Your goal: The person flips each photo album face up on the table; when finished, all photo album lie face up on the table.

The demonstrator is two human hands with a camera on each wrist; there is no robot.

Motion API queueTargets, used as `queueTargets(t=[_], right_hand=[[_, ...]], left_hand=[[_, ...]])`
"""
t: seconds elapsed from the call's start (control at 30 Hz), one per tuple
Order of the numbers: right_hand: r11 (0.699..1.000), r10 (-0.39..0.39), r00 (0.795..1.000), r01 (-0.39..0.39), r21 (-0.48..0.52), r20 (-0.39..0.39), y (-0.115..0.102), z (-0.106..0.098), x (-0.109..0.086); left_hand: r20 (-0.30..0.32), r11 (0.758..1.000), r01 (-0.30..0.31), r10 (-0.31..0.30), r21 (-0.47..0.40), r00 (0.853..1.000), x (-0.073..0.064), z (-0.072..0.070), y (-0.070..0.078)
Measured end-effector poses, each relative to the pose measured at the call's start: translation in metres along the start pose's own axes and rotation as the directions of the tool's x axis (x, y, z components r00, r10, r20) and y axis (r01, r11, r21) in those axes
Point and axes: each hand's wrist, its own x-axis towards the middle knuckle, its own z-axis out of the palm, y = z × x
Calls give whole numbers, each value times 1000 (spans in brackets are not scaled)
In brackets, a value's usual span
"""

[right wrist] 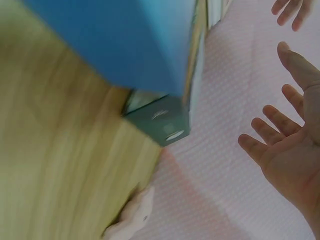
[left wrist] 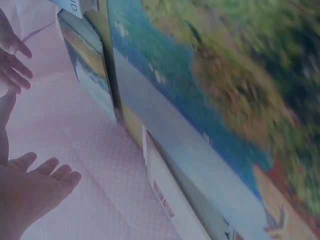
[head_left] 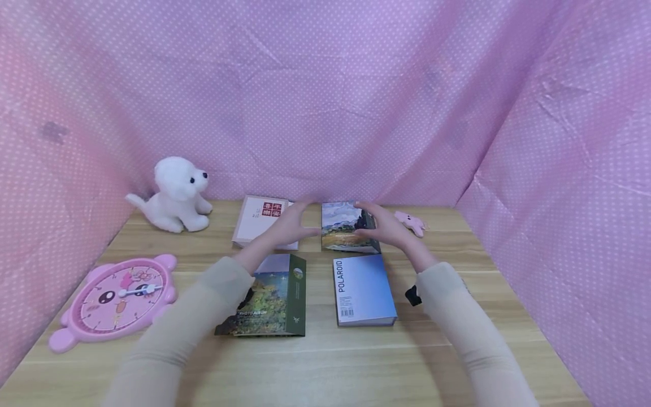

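Both hands hover over the back of the table, thumbs and fingers spread and palms facing each other. My left hand (head_left: 291,225) overlaps the right side of a white album with red characters (head_left: 254,221) in the head view. At the right edge of an album with a painted field landscape (head_left: 342,227) is my right hand (head_left: 389,229). Nearer the front lie a green photo album (head_left: 272,299), partly behind the left sleeve, and a blue album marked POLAROID (head_left: 368,288). In the wrist views the left palm (left wrist: 30,192) and the right palm (right wrist: 295,160) show bare, holding nothing.
A pink clock (head_left: 96,305) lies at the left, with a white plush dog (head_left: 175,195) behind it. A small pink toy (head_left: 411,223) lies at the back right. One small black object (head_left: 412,295) shows beside the right sleeve. Pink dotted cloth (head_left: 305,102) walls the table.
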Motion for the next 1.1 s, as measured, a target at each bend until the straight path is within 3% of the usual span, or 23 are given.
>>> queueTargets(t=[0.23, 0.37, 0.53, 0.73, 0.87, 1.0, 1.1], right_hand=[[999, 48, 999, -48, 1, 6, 23, 5, -9], [996, 88, 996, -88, -7, 34, 39, 11, -12], [990, 142, 986, -143, -4, 89, 56, 19, -15], [993, 118, 985, -118, -2, 123, 69, 29, -15], [997, 79, 987, -78, -14, 141, 73, 32, -14], [994, 105, 983, -103, -24, 153, 74, 33, -14], [991, 130, 981, -129, -19, 147, 73, 32, -14]], left_hand=[[59, 998, 61, -61, 11, 996, 12, 22, -7], [129, 995, 84, -90, 57, 988, 16, 29, -8], [196, 990, 63, -87, 127, 977, 19, 35, -8], [215, 984, 55, -92, 168, 972, 24, 45, -11], [278, 985, 47, -93, 168, 956, 23, 50, -12], [327, 983, 45, -104, 181, 939, 23, 53, -13], [337, 979, 21, -90, 204, 937, 24, 55, -14]])
